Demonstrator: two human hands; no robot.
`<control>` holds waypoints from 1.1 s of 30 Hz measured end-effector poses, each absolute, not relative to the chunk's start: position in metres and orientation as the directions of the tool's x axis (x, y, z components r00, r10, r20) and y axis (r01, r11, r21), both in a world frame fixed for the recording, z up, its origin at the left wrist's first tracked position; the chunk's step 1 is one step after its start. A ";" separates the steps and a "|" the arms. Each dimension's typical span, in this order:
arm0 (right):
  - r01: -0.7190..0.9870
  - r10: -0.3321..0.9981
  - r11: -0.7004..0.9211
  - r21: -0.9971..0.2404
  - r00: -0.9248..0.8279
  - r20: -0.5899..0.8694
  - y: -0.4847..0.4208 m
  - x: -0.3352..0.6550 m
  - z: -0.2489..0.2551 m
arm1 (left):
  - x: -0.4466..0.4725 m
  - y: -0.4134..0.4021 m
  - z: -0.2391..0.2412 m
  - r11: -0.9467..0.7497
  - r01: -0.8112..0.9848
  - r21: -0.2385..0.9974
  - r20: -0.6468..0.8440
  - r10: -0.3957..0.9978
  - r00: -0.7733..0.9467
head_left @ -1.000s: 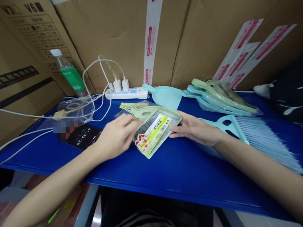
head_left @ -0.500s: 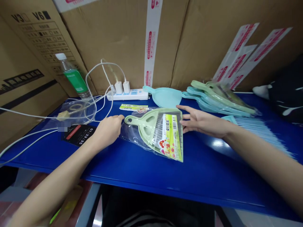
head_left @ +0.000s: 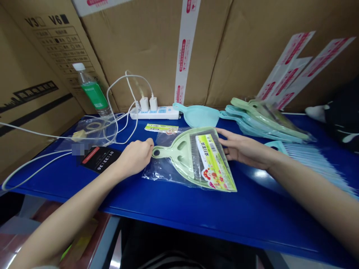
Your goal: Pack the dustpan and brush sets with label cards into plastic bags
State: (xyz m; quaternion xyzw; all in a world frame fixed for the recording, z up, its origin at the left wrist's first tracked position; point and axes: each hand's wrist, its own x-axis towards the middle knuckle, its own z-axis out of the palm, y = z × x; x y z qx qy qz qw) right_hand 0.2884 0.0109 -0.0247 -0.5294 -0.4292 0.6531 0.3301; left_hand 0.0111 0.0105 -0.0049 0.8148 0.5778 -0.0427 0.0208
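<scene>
A pale green dustpan (head_left: 183, 152) lies with its handle to the left, a brush with grey bristles nested in it and a yellow-green printed card (head_left: 211, 158) on top. Clear plastic bag (head_left: 161, 172) film spreads around the handle and under the pan. My left hand (head_left: 137, 156) is closed beside the handle's end, pinching the bag's edge; its fingertips are partly hidden. At the pan's wide right edge is my right hand (head_left: 242, 148), fingers around that edge and partly hidden behind it. A loose yellow-green card strip (head_left: 161, 128) lies just beyond the bag.
Behind stand a power strip (head_left: 155, 113) with white cables, a bottle (head_left: 94, 91), and a light blue dustpan (head_left: 200, 116). Bagged dustpans (head_left: 263, 121) are stacked back right, near a blue brush (head_left: 314, 160). A phone (head_left: 100, 160) lies left. Cardboard boxes (head_left: 140, 45) wall the back.
The green dustpan has shifted right, and its wide end is turned slightly. Both hands have moved a little right with it. The view has also shifted slightly.
</scene>
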 end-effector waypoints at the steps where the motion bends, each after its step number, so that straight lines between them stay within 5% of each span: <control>1: 0.026 0.882 -0.413 -0.910 -0.237 -0.407 0.011 0.289 -0.026 | 0.010 0.011 -0.006 -0.338 0.941 -0.007 -0.088 0.938 0.336; 21: 0.065 0.937 -0.340 -0.938 -0.068 -0.344 0.009 0.273 -0.030 | 0.002 0.020 -0.008 -0.277 0.884 0.376 -0.159 0.921 0.356; 33: 0.186 0.959 -0.153 -0.970 -0.209 -0.192 0.009 0.285 -0.041 | 0.001 0.020 -0.006 -0.249 0.899 0.361 -0.156 0.934 0.321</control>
